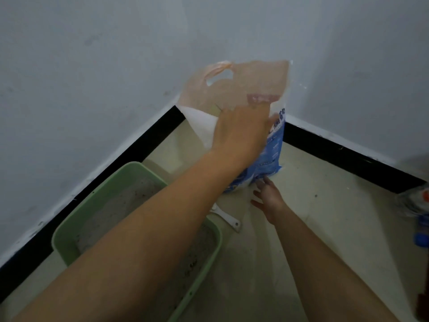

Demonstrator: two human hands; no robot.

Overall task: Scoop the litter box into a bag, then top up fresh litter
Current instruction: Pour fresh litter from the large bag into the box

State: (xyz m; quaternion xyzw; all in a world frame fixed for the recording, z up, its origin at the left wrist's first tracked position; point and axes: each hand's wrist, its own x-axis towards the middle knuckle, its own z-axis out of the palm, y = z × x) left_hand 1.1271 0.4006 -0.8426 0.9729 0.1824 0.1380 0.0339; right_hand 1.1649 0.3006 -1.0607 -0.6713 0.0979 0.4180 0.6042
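Litter box: pale green tray, nearest on the left, lying along the left wall; the left forearm crosses over it.
Litter: grey grains with dark specks, spread across the tray's bottom.
Floor: cream tiles.
Scoop: only a white handle shows, lying on the floor just beyond the tray's far right corner; the rest is hidden behind the left arm.
Right hand: low, near the floor, fingers spread and straight, fingertips touching the bottom corner of the bag; it clasps nothing.
Litter bag: stands upright in the corner where the 2 walls meet, beyond the tray; peach top with a cut-out carry handle, white and blue printed lower part. Whether its base rests on the floor or is just off it, I cannot tell.
Left hand: higher up, at the bag's mid height, back of the hand to the camera, fingers curled round the bag's blue right edge, gripping it.
Right edge: crumpled clear plastic with an orange cap, and a blue cap nearer, both well apart from the bag.
Skirting: black band along both walls.
Walls: plain pale grey.
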